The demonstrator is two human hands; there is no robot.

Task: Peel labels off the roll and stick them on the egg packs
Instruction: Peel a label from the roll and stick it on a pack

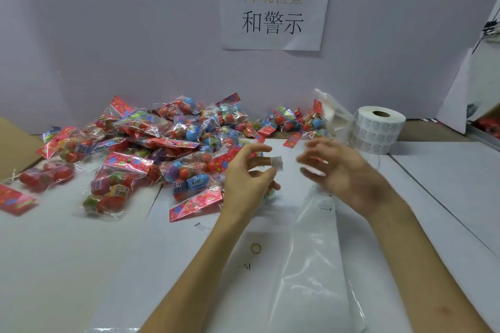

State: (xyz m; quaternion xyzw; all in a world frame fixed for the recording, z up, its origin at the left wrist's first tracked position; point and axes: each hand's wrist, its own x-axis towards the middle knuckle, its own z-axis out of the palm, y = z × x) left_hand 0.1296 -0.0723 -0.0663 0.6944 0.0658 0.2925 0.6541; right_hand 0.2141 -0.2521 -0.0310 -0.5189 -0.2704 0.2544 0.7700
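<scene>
At left hand (247,173) grip, small rectangular paper label (277,163), crinkly egg packs (151,143) behind.

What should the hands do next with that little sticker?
Probably press it onto an egg pack. The left hand already has a small peeled label on its fingertips and seems to hold a pack underneath, though that part is mostly hidden. The right hand is blurred, open and empty, near the label roll, so it could help smooth the label down.
</scene>
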